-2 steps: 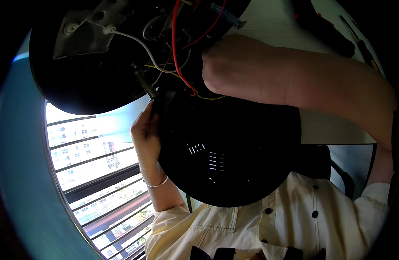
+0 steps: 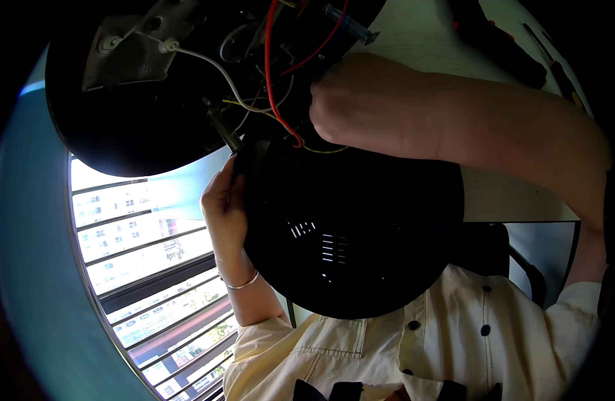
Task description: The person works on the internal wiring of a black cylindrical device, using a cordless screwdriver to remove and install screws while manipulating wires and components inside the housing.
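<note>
A round black cover with vent slots stands tilted in front of my chest, its inner side unlit. My left hand is closed on its left edge, next to a metal hinge-like piece joining it to a dark rounded appliance body. Over the cover's upper edge, my right hand is curled inward; its fingertips and anything in them are hidden. Between the two parts run a thick red wire, a white wire and thin yellow wires.
A metal plate with white fittings is inside the body. On the pale table lie a black-and-red tool and a screwdriver. A bluish clear tube sits near the body's edge. A window with blinds is at left.
My right hand has shifted very slightly to the left. My left hand, the cover and the wires look the same.
</note>
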`<control>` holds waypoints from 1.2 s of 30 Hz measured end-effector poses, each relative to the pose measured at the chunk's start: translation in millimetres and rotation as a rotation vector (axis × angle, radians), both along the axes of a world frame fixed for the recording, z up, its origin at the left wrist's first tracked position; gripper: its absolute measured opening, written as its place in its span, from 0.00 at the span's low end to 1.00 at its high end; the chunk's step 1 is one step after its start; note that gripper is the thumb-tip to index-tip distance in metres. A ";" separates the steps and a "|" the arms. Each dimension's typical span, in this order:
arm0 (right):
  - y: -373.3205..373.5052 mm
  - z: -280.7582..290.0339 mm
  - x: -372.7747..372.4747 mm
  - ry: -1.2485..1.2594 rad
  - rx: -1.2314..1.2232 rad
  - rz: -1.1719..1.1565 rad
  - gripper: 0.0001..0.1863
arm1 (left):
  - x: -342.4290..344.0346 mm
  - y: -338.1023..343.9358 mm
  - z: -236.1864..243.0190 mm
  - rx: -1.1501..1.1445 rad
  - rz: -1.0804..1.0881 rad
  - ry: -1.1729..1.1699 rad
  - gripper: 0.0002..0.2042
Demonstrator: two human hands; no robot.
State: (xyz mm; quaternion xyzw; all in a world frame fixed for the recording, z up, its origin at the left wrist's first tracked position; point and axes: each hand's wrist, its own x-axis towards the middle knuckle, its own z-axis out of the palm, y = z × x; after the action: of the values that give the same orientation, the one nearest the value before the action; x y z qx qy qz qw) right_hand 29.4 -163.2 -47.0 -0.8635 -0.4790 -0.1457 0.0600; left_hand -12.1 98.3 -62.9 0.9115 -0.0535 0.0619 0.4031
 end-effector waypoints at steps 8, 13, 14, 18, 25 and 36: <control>10.3 -17.2 14.3 -0.201 -0.014 0.029 0.02 | 1.4 6.1 -0.2 0.035 -0.017 -0.025 0.16; 10.5 -15.1 15.9 -0.281 -0.044 0.007 0.03 | -1.3 7.8 -1.3 0.005 0.028 -0.017 0.16; 6.7 -13.3 10.4 -0.233 -0.082 -0.010 0.03 | 0.0 6.3 -1.7 -0.009 0.017 -0.014 0.16; 1.1 -15.2 0.8 -0.213 -0.040 -0.035 0.04 | 5.4 4.8 -4.9 -0.043 -0.017 -0.002 0.16; 8.5 -10.2 0.9 -0.059 0.025 -0.151 0.02 | 1.0 4.8 -0.6 -0.028 0.000 -0.010 0.16; 9.7 -4.0 5.9 0.136 0.144 -0.178 0.09 | 2.7 1.8 0.8 -0.006 0.016 0.011 0.16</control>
State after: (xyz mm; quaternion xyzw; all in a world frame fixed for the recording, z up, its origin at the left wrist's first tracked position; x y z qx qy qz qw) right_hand 35.3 -153.5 -50.9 -0.9039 -0.3837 -0.1257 0.1410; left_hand -9.4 100.1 -62.1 0.9109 -0.0437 0.0604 0.4058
